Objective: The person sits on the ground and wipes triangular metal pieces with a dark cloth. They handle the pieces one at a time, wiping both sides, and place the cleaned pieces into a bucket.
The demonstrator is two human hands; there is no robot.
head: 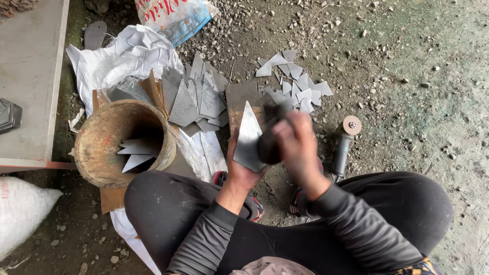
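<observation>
My left hand holds a pointed, triangular grey metal sheet piece upright from below. My right hand is blurred with motion and grips a dark rounded tool pressed against the right side of the sheet. Both hands hover above a rusty flat metal plate on the dirt ground, between my knees.
A rusty round bucket at the left holds a few cut metal pieces. A pile of grey triangular sheets lies on white plastic. Small metal offcuts are scattered ahead. An angle grinder lies at the right. A white sack sits lower left.
</observation>
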